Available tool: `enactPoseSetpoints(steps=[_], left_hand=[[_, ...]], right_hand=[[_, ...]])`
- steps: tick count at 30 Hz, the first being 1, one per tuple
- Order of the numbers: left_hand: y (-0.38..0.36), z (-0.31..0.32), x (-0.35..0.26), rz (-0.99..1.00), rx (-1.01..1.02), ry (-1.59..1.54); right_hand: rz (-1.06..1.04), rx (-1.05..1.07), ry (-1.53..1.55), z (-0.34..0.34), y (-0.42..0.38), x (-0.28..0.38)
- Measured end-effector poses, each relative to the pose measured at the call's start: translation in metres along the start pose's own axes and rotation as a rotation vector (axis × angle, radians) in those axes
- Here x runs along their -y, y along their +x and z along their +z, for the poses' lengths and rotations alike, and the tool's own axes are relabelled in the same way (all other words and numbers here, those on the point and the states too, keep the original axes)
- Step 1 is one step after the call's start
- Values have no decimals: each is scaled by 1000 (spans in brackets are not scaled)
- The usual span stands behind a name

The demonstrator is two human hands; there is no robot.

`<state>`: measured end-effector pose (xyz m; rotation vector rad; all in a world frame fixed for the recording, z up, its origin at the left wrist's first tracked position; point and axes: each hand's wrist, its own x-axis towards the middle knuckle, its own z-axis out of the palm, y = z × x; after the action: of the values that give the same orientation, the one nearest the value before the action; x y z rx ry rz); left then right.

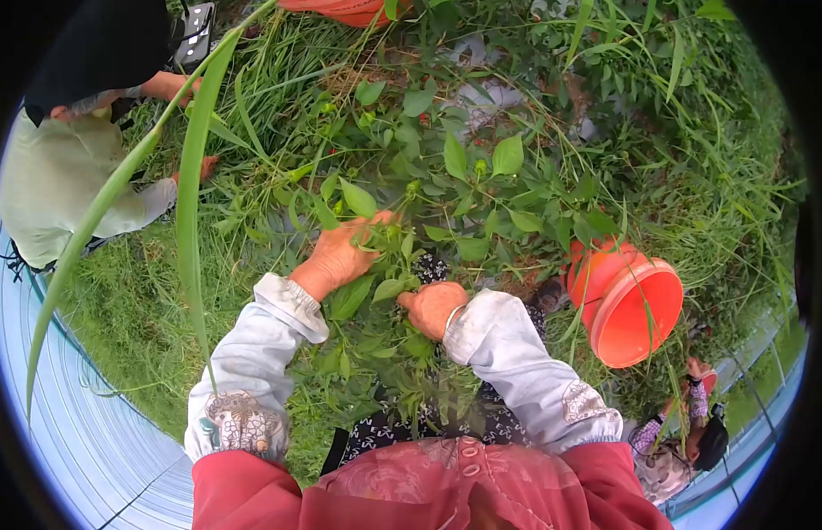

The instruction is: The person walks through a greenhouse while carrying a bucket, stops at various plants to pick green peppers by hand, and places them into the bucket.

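Note:
My left hand [344, 253] reaches into the leafy top of a green plant [389, 289]. Its fingers are bent together among the leaves, and what they hold is hidden. Just right of it and lower, my right hand [434, 309] is closed at the same plant, with fingertips against the foliage; I cannot make out what is in it. Small green buds or fruits [413, 188] show among the leaves around both hands. An orange bucket [612, 296] lies tilted to the right of my right hand, its mouth facing me.
A co-worker in a pale shirt [66, 181] bends over the plants at left. Another person [680, 446] is at lower right. Part of an orange container [349, 9] shows at the top. Long grass blades [194, 177] cross the left side near the camera.

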<state>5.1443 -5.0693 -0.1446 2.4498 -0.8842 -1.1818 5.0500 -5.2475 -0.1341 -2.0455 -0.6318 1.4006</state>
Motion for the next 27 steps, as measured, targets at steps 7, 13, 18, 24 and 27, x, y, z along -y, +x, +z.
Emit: enactPoseSetpoints(steps=[7, 13, 18, 24, 27], left_hand=[[-3, 2, -12, -180, -330, -276], [-9, 15, -23, -270, -130, -503], [-30, 16, -20, -417, 102, -530], [-61, -24, -5, -490, 217, -842], [-49, -52, 6, -453, -69, -203]], right_hand=[[6, 41, -16, 1, 0, 2], [-1, 12, -9, 0, -3, 5], [12, -24, 38, 12, -3, -1], [20, -50, 74, 18, -3, 0], [53, 118, 31, 2, -4, 4]])
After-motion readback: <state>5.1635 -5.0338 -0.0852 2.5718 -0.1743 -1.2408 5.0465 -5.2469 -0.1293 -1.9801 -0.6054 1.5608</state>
